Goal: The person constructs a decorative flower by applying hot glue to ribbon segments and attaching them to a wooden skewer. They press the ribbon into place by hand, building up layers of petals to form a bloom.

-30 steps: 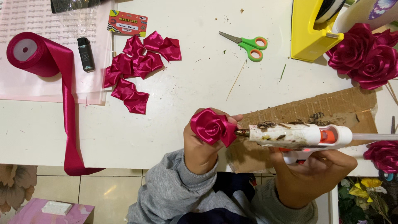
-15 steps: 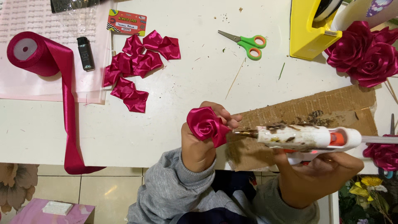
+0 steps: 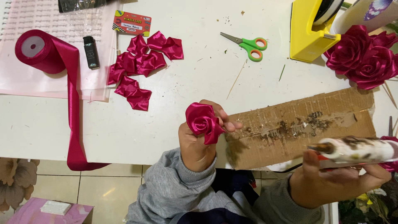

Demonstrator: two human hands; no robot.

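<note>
My left hand [image 3: 198, 143] holds a small magenta ribbon rose [image 3: 203, 121] upright above the table's front edge, fingers curled around its base. To the right, my right hand [image 3: 336, 182] grips a white glue gun [image 3: 358, 150] with its brown-stained nozzle pointing left, well apart from the rose. Between them lies a stained cardboard sheet [image 3: 298, 124]. A pile of folded magenta ribbon petals [image 3: 141, 66] rests on the white table [image 3: 145, 128] at upper left of the rose.
A magenta ribbon roll [image 3: 35, 52] trails over the table edge at left, beside a black lighter [image 3: 91, 52]. Green-handled scissors [image 3: 246, 43], a yellow tape dispenser [image 3: 311, 31] and finished roses [image 3: 365, 56] lie at the back right. Thin wooden sticks [image 3: 237, 78] are scattered mid-table.
The glue gun has pulled away to the right from the rose. My left hand has lifted and turned the rose slightly.
</note>
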